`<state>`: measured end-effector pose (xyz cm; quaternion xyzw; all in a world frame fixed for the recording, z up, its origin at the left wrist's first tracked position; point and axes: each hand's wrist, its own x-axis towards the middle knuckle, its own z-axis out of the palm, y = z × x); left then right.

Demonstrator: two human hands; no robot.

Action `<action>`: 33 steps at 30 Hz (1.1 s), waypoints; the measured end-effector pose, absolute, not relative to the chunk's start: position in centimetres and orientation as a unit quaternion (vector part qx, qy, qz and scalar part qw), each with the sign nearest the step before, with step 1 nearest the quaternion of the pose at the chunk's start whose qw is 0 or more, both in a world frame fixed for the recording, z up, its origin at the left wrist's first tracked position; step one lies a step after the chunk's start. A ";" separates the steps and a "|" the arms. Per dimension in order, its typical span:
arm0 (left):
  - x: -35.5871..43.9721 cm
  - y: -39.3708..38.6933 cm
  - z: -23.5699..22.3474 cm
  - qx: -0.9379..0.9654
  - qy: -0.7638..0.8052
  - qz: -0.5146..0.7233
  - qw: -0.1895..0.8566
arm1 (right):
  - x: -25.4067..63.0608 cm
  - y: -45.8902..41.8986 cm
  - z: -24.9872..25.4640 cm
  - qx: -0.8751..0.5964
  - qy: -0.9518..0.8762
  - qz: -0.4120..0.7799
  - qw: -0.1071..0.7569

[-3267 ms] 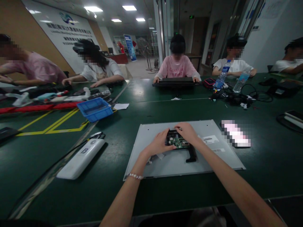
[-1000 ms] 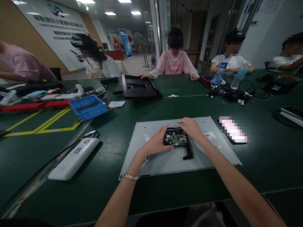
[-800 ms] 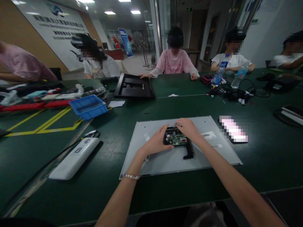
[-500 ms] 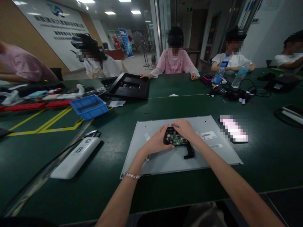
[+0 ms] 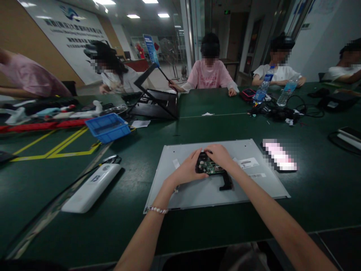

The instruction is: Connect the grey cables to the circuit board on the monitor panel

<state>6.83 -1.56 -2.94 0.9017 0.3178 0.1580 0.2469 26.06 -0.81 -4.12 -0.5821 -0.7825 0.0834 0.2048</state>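
Note:
In the head view a green circuit board in a black plastic frame [image 5: 210, 165] lies over a flat grey metal-backed panel [image 5: 191, 195]. My left hand [image 5: 187, 167] grips the left side of that frame, thumb along the near edge and fingers at the far edge. At its far edge my right hand [image 5: 220, 155] is closed, fingertips curled at the frame's top; whether something small is pinched there is hidden. A black arm of the frame sticks out toward me at the right. White labels show on the panel beside my right wrist.
A white power bank [image 5: 91, 188] with a cable lies left, a blue basket [image 5: 108, 130] behind it. A phone [image 5: 279, 155] lies right of the panel. Two water bottles [image 5: 287, 92] and tangled cables stand at the back right. A person opposite lifts a thin black frame [image 5: 148, 77].
My right hand has slid left along the frame's far edge; my left hand keeps its grip. Across the table, a black monitor casing was laid down left, and a thin frame is now raised off it.

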 end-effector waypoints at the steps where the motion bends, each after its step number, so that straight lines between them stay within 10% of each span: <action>1: 6.8 -1.6 -2.9 0.902 0.318 0.158 0.245 | 26.1 -0.8 -4.1 -0.580 -0.784 0.085 0.204; 33: 11.9 -6.1 -2.7 0.950 0.296 0.090 0.038 | 36.7 -7.4 -6.4 -0.659 -0.684 0.179 0.255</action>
